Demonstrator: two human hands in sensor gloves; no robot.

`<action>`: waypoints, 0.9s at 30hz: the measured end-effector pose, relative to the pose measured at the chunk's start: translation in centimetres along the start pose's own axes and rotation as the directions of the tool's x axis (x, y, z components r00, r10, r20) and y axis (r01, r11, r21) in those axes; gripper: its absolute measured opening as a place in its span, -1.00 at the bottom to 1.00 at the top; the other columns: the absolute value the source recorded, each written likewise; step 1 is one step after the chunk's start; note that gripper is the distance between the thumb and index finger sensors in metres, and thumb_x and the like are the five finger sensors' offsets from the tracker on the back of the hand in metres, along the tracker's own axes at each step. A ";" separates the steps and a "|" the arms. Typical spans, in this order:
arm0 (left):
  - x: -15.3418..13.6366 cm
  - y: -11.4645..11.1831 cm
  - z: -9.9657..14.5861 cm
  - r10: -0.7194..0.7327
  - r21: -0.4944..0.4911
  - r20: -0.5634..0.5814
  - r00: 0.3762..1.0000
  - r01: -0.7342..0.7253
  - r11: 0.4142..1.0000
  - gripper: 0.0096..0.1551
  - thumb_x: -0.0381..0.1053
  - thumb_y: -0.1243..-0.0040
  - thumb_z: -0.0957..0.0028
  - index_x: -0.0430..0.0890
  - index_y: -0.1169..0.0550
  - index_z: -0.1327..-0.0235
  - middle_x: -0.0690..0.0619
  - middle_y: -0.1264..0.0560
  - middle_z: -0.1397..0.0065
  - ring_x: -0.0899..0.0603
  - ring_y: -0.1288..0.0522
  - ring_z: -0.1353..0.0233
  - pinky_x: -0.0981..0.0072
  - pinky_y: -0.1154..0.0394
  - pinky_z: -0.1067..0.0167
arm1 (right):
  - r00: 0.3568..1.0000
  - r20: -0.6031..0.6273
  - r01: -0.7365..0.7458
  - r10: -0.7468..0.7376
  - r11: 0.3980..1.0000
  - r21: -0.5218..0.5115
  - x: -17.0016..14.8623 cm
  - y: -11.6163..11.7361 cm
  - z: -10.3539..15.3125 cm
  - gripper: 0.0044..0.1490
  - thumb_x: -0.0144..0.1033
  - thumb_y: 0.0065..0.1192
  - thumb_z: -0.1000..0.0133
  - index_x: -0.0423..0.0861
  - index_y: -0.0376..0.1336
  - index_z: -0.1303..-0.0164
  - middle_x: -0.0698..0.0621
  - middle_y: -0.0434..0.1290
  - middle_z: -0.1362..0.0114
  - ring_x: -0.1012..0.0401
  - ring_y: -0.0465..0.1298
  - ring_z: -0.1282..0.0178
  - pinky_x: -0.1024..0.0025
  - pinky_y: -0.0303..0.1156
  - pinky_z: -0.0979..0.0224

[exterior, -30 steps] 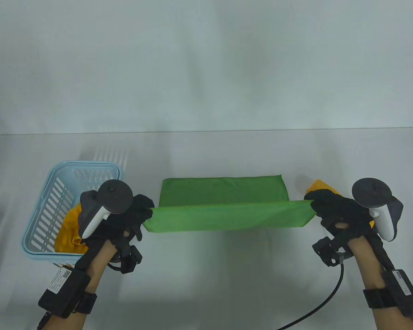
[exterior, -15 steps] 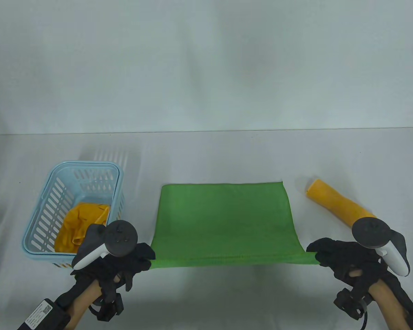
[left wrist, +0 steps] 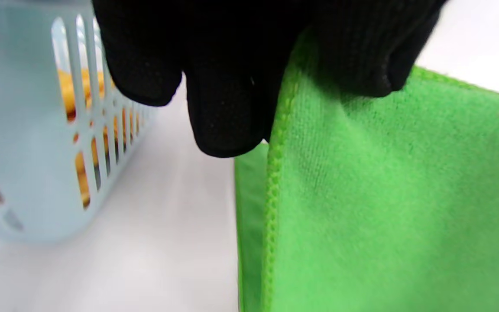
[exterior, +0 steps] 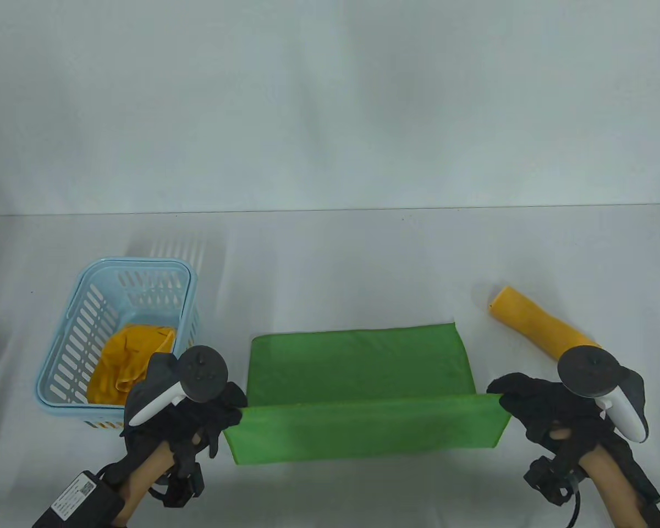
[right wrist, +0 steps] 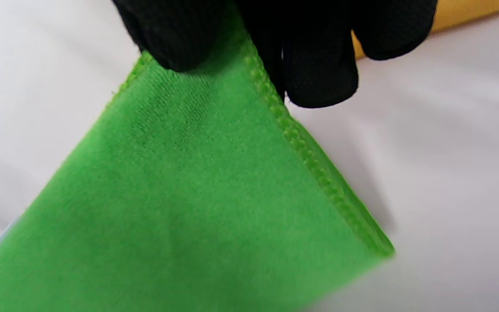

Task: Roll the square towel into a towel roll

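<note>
Left hand (exterior: 190, 410): thumb and fingers pinched on the near-left corner of the green square towel (exterior: 363, 368); wrist view shows the stitched hem clamped right under the fingertips (left wrist: 228, 130).
Right hand (exterior: 547, 410): same deal on the near-right corner, fingers curled tight on the hem, nothing else in the grip.
Towel position: middle of the table (exterior: 363, 247), between the light blue basket (exterior: 60, 352) and the orange towel roll (exterior: 539, 327). The far part lies flat, the near strip hangs from the two hands.
What changed: half a second ago it was pulled out flat toward the person, near edge stretched low. Now the held edge is lifted so a flap drapes down in front, and the far edge has slid closer to the person.
What that means: looks to me like straightening and repositioning, or maybe the start of a fold. No rolling has happened yet, so the actual roll is all still to do.
Other stuff: a crumpled orange cloth (exterior: 124, 360) sits in the basket.
</note>
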State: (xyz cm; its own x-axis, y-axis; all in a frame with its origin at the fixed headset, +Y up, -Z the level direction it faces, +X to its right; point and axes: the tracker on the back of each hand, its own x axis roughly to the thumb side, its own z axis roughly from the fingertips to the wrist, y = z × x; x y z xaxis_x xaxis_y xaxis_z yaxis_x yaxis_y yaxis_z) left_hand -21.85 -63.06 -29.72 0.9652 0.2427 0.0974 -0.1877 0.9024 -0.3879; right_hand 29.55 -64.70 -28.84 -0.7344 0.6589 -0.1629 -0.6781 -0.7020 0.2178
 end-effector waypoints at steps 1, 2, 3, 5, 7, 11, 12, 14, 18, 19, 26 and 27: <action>0.1 0.3 -0.6 -0.002 0.025 -0.029 1.000 0.003 1.000 -0.57 0.05 -0.27 0.13 0.17 -0.64 -0.04 0.20 -0.70 -0.12 -0.09 -0.72 -0.19 -0.08 -0.51 -0.30 | 1.000 -0.011 -0.007 0.006 1.000 -0.029 0.3 -0.1 -0.6 -0.54 -0.20 0.27 0.08 0.18 0.43 -0.04 0.07 0.61 -0.18 0.00 0.57 -0.23 -0.12 0.38 -0.36; 0.3 0.6 -1.2 -0.007 0.040 -0.052 0.999 0.009 0.999 -0.57 0.05 -0.27 0.13 0.16 -0.64 -0.04 0.19 -0.70 -0.12 -0.10 -0.72 -0.19 -0.09 -0.50 -0.30 | 1.000 -0.023 -0.016 0.014 0.998 -0.053 0.5 -0.2 -1.3 -0.54 -0.19 0.27 0.08 0.18 0.43 -0.04 0.07 0.61 -0.17 0.00 0.57 -0.22 -0.12 0.38 -0.36; 0.5 0.8 -1.9 -0.016 0.057 -0.078 0.997 0.020 0.998 -0.57 0.05 -0.27 0.13 0.16 -0.64 -0.04 0.19 -0.70 -0.12 -0.10 -0.72 -0.19 -0.09 -0.50 -0.30 | 0.999 -0.035 -0.025 0.022 0.997 -0.071 0.7 -0.2 -2.1 -0.54 -0.19 0.27 0.08 0.18 0.43 -0.04 0.07 0.61 -0.17 0.00 0.57 -0.22 -0.12 0.38 -0.36; 0.8 1.1 -3.1 -0.046 0.084 -0.126 0.991 0.056 0.995 -0.57 0.05 -0.27 0.13 0.15 -0.64 -0.04 0.19 -0.70 -0.12 -0.10 -0.72 -0.19 -0.09 -0.50 -0.30 | 0.997 -0.066 -0.036 0.030 0.995 -0.091 1.0 -0.1 -3.4 -0.54 -0.19 0.27 0.08 0.18 0.43 -0.04 0.07 0.61 -0.17 0.00 0.57 -0.23 -0.12 0.37 -0.36; 1.1 1.3 -4.6 -0.074 0.093 -0.172 0.982 0.091 0.991 -0.57 0.05 -0.27 0.13 0.15 -0.63 -0.04 0.19 -0.70 -0.12 -0.10 -0.72 -0.19 -0.09 -0.50 -0.30 | 0.995 -0.097 -0.045 0.036 0.994 -0.095 1.1 0.1 -4.9 -0.54 -0.19 0.27 0.08 0.18 0.43 -0.05 0.07 0.61 -0.17 0.00 0.57 -0.23 -0.12 0.37 -0.36; 1.6 1.4 -7.0 -0.102 0.098 -0.235 0.967 0.128 0.987 -0.57 0.05 -0.27 0.13 0.15 -0.64 -0.04 0.18 -0.69 -0.12 -0.10 -0.72 -0.19 -0.09 -0.50 -0.30 | 0.988 -0.146 -0.063 0.045 0.991 -0.119 1.3 0.4 -7.3 -0.54 -0.19 0.28 0.08 0.18 0.43 -0.05 0.08 0.60 -0.18 0.00 0.57 -0.23 -0.12 0.37 -0.37; 1.7 1.3 -7.7 -0.108 0.097 -0.251 0.962 0.136 0.986 -0.57 0.05 -0.27 0.13 0.15 -0.64 -0.04 0.18 -0.69 -0.12 -0.11 -0.72 -0.19 -0.09 -0.50 -0.30 | 0.986 -0.163 -0.067 0.046 0.990 -0.126 1.4 0.5 -7.9 -0.54 -0.19 0.28 0.08 0.18 0.43 -0.05 0.07 0.60 -0.18 -0.01 0.57 -0.23 -0.12 0.37 -0.37; 1.9 1.2 -9.1 -0.127 0.098 -0.281 0.951 0.160 0.982 -0.57 0.05 -0.27 0.13 0.15 -0.63 -0.04 0.19 -0.69 -0.13 -0.11 -0.72 -0.19 -0.09 -0.50 -0.30 | 0.981 -0.190 -0.070 0.042 0.987 -0.143 1.4 0.7 -9.2 -0.54 -0.19 0.28 0.08 0.18 0.42 -0.05 0.08 0.60 -0.18 0.00 0.57 -0.23 -0.13 0.36 -0.37; 2.1 0.8 -11.5 -0.152 0.101 -0.346 0.926 0.198 0.975 -0.57 0.06 -0.27 0.13 0.15 -0.63 -0.04 0.19 -0.69 -0.13 -0.10 -0.72 -0.19 -0.09 -0.50 -0.30 | 0.970 -0.238 -0.093 0.049 0.980 -0.174 1.4 1.2 -11.2 -0.54 -0.19 0.28 0.08 0.18 0.42 -0.05 0.08 0.60 -0.18 0.00 0.56 -0.23 -0.12 0.36 -0.37; 2.1 0.5 -12.3 -0.154 0.105 -0.368 0.917 0.205 0.973 -0.57 0.06 -0.27 0.13 0.15 -0.63 -0.04 0.19 -0.69 -0.13 -0.10 -0.72 -0.20 -0.09 -0.50 -0.31 | 0.966 -0.254 -0.102 0.053 0.978 -0.184 1.4 1.5 -11.8 -0.54 -0.19 0.28 0.07 0.18 0.42 -0.05 0.08 0.60 -0.18 0.00 0.56 -0.24 -0.13 0.36 -0.37; 1.9 -1.6 -15.9 -0.168 0.139 -0.469 0.867 0.260 0.955 -0.56 0.12 -0.28 0.16 0.16 -0.63 -0.02 0.21 -0.69 -0.11 -0.09 -0.71 -0.19 -0.08 -0.49 -0.31 | 0.920 -0.354 -0.271 0.167 0.924 -0.269 1.7 3.7 -14.9 -0.53 -0.16 0.28 0.08 0.20 0.41 -0.06 0.10 0.59 -0.19 0.01 0.55 -0.25 -0.11 0.36 -0.39; 1.8 -2.0 -16.5 -0.174 0.134 -0.480 0.860 0.268 0.954 -0.56 0.12 -0.28 0.16 0.16 -0.63 -0.01 0.21 -0.69 -0.10 -0.09 -0.71 -0.19 -0.08 -0.49 -0.31 | 0.909 -0.368 -0.306 0.194 0.911 -0.276 1.7 4.3 -15.5 -0.53 -0.16 0.28 0.09 0.20 0.41 -0.05 0.10 0.59 -0.19 0.01 0.55 -0.25 -0.11 0.36 -0.39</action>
State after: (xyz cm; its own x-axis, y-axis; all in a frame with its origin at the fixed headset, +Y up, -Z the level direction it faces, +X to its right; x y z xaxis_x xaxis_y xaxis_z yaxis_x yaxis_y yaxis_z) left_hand -16.77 -70.32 -43.88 0.9499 -0.1195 -0.2887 0.0554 0.9738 -0.2207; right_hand 24.97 -70.81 -43.05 -0.8102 0.3637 -0.4598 -0.4013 -0.9158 -0.0173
